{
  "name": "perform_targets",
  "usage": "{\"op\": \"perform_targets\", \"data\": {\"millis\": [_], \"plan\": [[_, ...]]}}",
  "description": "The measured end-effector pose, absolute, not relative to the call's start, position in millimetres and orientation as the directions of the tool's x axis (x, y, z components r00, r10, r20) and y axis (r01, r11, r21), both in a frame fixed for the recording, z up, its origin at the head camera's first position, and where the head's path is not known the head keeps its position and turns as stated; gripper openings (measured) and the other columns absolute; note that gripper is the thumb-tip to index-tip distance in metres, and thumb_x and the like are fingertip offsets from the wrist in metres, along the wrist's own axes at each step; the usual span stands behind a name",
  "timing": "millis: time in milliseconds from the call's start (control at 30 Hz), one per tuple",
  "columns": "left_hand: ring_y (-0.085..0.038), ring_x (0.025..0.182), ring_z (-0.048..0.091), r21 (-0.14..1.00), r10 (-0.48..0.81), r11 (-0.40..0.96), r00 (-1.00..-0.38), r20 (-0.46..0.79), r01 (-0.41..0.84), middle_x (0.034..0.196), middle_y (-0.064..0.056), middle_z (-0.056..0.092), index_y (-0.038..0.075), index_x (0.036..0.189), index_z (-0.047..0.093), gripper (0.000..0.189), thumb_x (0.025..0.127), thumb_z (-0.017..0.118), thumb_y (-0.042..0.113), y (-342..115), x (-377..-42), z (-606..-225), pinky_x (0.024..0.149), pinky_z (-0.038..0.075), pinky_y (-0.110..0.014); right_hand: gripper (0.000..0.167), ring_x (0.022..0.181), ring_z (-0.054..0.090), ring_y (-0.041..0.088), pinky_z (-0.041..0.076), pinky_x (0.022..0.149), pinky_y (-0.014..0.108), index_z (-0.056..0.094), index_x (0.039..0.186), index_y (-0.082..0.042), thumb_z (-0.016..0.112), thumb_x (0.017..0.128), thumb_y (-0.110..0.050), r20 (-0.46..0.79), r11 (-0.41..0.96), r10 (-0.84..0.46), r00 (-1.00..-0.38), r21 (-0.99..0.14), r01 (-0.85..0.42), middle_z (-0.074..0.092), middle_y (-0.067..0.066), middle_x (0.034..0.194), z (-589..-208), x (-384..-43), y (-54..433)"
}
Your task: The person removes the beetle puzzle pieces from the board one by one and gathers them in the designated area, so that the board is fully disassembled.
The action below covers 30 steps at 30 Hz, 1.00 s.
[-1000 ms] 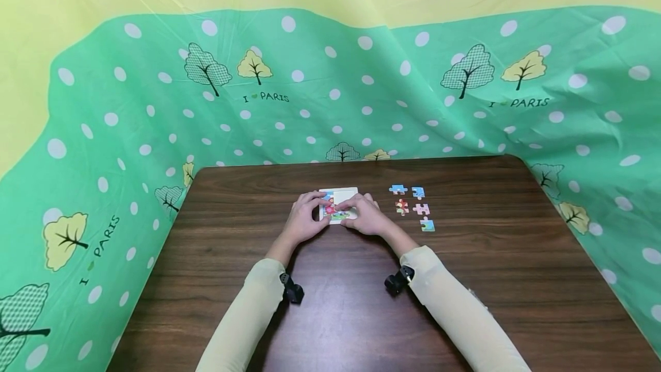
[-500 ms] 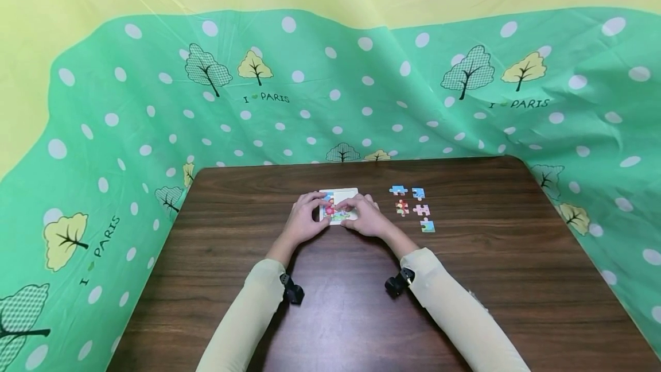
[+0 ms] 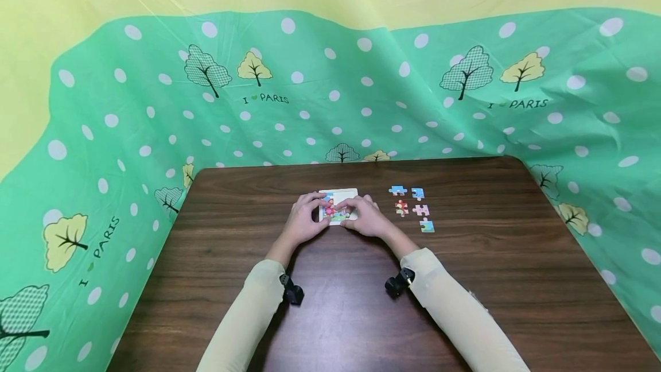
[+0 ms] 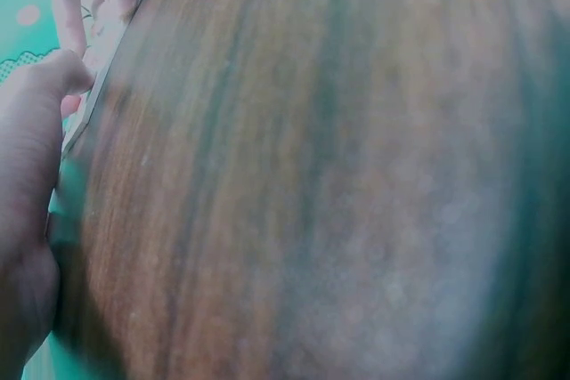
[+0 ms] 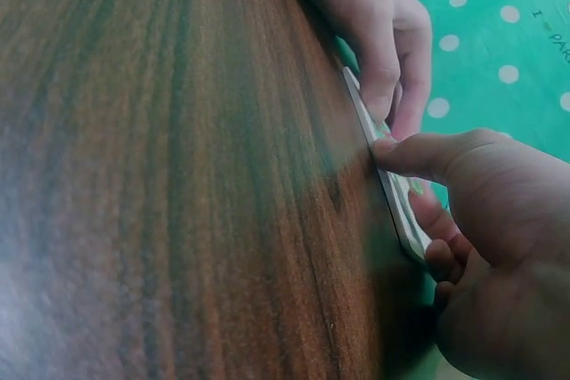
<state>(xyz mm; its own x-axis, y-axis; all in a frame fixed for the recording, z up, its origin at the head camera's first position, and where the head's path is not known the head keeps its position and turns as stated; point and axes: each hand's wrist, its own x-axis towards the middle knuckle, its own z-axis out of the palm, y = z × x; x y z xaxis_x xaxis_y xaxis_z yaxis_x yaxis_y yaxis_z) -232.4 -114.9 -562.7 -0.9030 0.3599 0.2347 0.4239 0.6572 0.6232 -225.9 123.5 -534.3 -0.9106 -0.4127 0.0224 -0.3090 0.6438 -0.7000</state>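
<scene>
A small white-framed puzzle tray lies on the table in front of me in the head view. Colourful pieces fill its left side and lower row; the upper right part shows plain white. My left hand holds the tray at its left side, thumb at the near edge and fingers bent over the left part. From the right, my right hand pinches a green-patterned puzzle piece in the lower row between thumb and index finger. Its thumb lies at the tray's near rim in the right wrist view.
Several loose puzzle pieces lie right of the tray: a blue one, a red one, a pink one and others. The dark wooden table meets a green dotted cloth behind and at both sides.
</scene>
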Motion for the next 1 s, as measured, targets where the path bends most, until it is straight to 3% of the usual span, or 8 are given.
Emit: {"op": "perform_targets", "data": {"millis": [633,1000], "plan": [[-0.039,0.152,0.056,0.614,0.359,0.666,-0.904,0.234,0.424,0.158,-0.012,0.068,0.009,0.128,0.082,0.039,0.093,0.078,0.025,-115,-230,-560,0.122,0.045,-0.069,0.034,0.098,0.049,0.021,0.036,0.09,0.035,0.08,0.126,-0.015,0.089,0.093,-0.018,0.006,0.639,-0.403,-0.915,-0.714,-0.286,0.066,0.0,0.098,-532,-227,122],[-0.039,0.152,0.056,0.605,0.36,0.671,-0.902,0.24,0.429,0.157,-0.011,0.069,0.01,0.127,0.082,0.038,0.092,0.078,0.025,-115,-231,-560,0.123,0.046,-0.068,0.032,0.095,0.05,0.021,0.038,0.086,0.033,0.081,0.125,-0.014,0.088,0.094,-0.017,0.112,0.564,-0.451,-0.886,-0.733,-0.38,0.067,0.0,0.095,-538,-234,128]]}}
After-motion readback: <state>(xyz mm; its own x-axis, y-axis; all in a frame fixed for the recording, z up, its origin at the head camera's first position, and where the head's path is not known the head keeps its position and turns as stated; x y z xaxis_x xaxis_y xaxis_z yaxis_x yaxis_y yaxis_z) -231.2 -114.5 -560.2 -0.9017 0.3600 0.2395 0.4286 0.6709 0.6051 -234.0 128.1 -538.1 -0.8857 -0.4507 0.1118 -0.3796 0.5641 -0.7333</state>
